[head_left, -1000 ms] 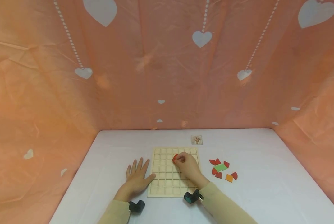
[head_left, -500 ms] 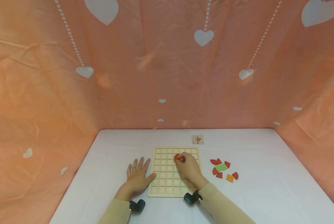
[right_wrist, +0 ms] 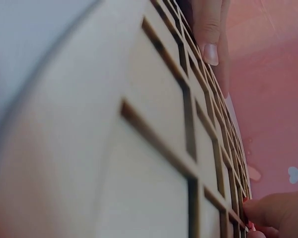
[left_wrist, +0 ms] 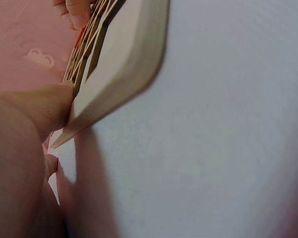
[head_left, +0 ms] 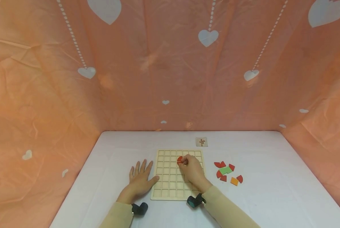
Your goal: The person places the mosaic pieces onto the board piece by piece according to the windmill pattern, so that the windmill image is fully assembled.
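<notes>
My right hand (head_left: 192,171) is over the upper middle of a pale wooden grid board (head_left: 161,186). Thumb and forefinger pinch a small red quarter-circle tile, mostly covered by the fingertips; another red tile (head_left: 179,159) lies in a cell just above it. The right wrist view shows the thumb and fingers (right_wrist: 283,213) low at the board's far side, with a sliver of red. My left hand (head_left: 139,182) lies spread on the white table at the board's left, its thumb (left_wrist: 49,104) resting on the board's edge.
Right of the board are scattered several red tiles (head_left: 219,174), green tiles (head_left: 225,170) touching one another, and an orange square tile (head_left: 234,181). A small pattern card (head_left: 201,142) lies behind the board. Orange cloth with hearts (head_left: 170,79) surrounds the white table (head_left: 261,202).
The red tile at my right fingertips has turned slightly and sits flatter beside the other red tile. My left hand stays in place.
</notes>
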`<state>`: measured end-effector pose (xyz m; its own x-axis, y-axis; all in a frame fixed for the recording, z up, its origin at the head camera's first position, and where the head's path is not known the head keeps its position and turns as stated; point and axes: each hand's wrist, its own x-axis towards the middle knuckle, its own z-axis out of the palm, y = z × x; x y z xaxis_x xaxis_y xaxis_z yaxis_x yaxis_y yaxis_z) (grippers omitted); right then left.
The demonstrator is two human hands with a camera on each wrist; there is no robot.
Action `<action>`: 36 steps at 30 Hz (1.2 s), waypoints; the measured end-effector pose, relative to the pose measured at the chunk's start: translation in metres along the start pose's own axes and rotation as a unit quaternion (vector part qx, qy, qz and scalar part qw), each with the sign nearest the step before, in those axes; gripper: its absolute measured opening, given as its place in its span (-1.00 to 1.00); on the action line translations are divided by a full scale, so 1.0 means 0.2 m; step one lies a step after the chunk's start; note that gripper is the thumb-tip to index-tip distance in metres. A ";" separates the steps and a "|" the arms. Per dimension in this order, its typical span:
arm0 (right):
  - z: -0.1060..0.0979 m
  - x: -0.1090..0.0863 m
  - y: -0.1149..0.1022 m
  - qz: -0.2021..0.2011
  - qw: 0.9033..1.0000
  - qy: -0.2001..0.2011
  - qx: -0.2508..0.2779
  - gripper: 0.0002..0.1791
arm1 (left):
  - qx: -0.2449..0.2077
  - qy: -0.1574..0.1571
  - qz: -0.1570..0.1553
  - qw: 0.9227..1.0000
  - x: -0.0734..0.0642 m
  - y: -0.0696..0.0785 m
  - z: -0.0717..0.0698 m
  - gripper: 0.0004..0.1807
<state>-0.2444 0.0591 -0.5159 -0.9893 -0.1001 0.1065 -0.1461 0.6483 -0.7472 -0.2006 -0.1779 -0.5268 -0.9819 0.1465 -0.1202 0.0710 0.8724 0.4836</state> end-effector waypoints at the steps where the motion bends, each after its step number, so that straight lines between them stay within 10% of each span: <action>1: 0.00 0.00 0.00 -0.003 1.000 0.002 -0.001 -0.89 | 0.000 0.000 0.000 1.000 0.00 0.00 0.00 -0.16; 15: -0.06 -0.02 -0.01 -0.015 1.000 -0.005 0.011 -0.81 | -0.008 -0.002 -0.001 1.000 -0.02 0.02 -0.02 -0.15; 36: -0.52 -0.13 0.21 0.053 0.998 -0.015 0.004 -0.59 | -0.018 0.001 -0.009 1.000 -0.01 0.00 -0.01 -0.12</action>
<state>-0.2248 0.1682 -0.4820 -0.9986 -0.0526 0.0068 -0.0394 0.6498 -0.7590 -0.1980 -0.1786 -0.5251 -0.9833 0.1298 -0.1275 0.0469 0.8579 0.5117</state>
